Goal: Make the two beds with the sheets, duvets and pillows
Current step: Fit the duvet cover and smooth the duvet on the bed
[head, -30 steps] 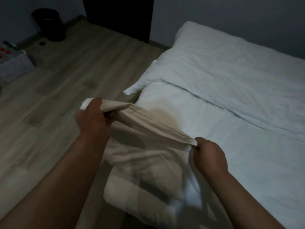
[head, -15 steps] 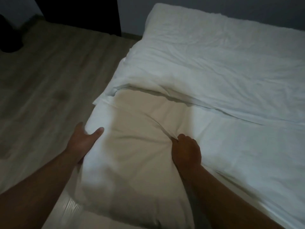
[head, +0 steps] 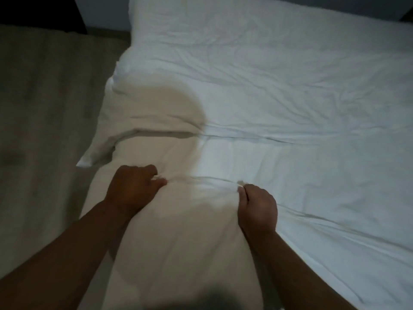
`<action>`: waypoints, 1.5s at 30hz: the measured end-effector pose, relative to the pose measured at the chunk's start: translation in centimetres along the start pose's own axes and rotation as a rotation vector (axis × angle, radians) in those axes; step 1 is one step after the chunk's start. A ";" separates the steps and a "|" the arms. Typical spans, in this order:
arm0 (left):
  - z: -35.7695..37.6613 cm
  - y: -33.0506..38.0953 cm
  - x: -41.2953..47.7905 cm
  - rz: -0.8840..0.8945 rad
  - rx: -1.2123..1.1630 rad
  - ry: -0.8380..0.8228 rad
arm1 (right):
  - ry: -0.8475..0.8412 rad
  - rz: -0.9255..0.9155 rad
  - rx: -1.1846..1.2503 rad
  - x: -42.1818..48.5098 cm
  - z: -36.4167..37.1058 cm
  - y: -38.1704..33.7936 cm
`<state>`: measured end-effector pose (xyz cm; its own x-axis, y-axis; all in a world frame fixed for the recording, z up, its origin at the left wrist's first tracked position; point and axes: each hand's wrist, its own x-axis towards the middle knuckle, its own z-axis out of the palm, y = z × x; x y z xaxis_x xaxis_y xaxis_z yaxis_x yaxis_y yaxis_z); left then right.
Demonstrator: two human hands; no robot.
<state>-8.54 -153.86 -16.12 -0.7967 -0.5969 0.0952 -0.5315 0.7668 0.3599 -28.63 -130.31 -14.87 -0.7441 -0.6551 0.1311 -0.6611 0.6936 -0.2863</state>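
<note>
Down goes the pillow (head: 178,238): a second ago we had it hanging in the air off the side, and now it lies flat on the near left corner of the bed (head: 95,198), with both our hands moved up to its far edge.

Starting at the left, the wooden floor (head: 44,108) runs alongside the bed. Next comes our left hand (head: 134,189), fingers curled and thumb closed against them, pinching a fold of fabric at the pillow's far left corner. The pillow stretches between our forearms towards us. At its far right corner our right hand (head: 257,206) is closed in a fist round a small tuft of the same edge. In this dim light we cannot tell whether that edge is the case's open end or a seam.

Further right the sheet (head: 324,186) is spread over the mattress, with a few long creases. Beyond it the duvet (head: 268,70) lies across the far part of the bed, rumpled, one corner hanging off the left side.

So where are we? By our reckoning this bed has its sheet on and its duvet laid but not smoothed, and the pillow is just being placed. It probably needs squaring up. No second bed shows in view, so that one is very likely still to do.
</note>
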 end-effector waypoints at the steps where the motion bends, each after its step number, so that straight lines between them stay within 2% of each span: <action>1: -0.3 -0.4 0.0 -0.009 -0.031 0.038 | 0.032 -0.016 -0.019 0.8 -0.5 -0.9; 5: -3.5 -2.8 1.9 -0.116 -0.015 0.213 | 0.198 -0.141 -0.014 6.5 -2.3 -5.9; 8: -5.9 -5.8 5.1 -0.159 0.052 0.308 | 0.276 -0.243 -0.053 12.9 -0.8 -9.3; 11: -4.8 -8.7 7.2 -0.239 0.131 0.225 | 0.183 -0.259 -0.095 15.5 3.2 -10.4; 14: -1.5 -9.4 6.0 -0.273 -0.018 0.085 | 0.059 -0.229 -0.119 14.9 6.6 -9.5; 17: -0.1 -7.8 4.3 -0.372 -0.239 -0.016 | 0.047 -0.231 -0.069 14.0 6.9 -8.8; 20: -0.2 -7.0 3.5 -0.426 -0.223 -0.149 | -0.016 -0.282 -0.039 12.4 6.1 -7.7; 24: -1.2 -6.5 3.2 -0.338 -0.053 -0.243 | -0.171 -0.284 -0.085 10.6 4.6 -6.8; 27: -1.2 -6.3 2.9 -0.270 -0.071 -0.247 | -0.273 -0.220 -0.074 10.3 4.1 -6.4; 30: -0.6 -7.0 2.6 -0.300 -0.056 -0.199 | -0.170 -0.306 -0.059 11.3 3.5 -6.9; 34: 0.3 -8.6 2.4 -0.375 0.101 -0.128 | -0.095 -0.399 0.151 12.6 3.5 -8.8; 37: -0.1 -8.7 3.0 -0.351 0.210 -0.166 | -0.085 -0.478 0.037 12.6 2.9 -6.6; 38: -0.4 -8.2 3.1 -0.348 0.222 -0.142 | -0.099 -0.445 -0.041 12.5 2.4 -5.1; 40: -0.9 -5.8 3.2 -0.305 0.185 0.012 | -0.119 -0.319 -0.152 11.6 1.3 -1.4; 42: -0.3 -1.5 2.6 -0.168 0.054 0.107 | -0.109 -0.200 -0.216 10.1 0.2 2.7; 45: 2.6 6.2 2.2 0.064 0.025 -0.072 | -0.178 -0.080 -0.273 7.6 -1.9 8.5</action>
<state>-14.33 -149.78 -16.10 -0.8472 -0.5290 0.0497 -0.4855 0.8087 0.3322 -40.05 -128.85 -14.48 -0.6761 -0.7361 -0.0317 -0.7361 0.6767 -0.0139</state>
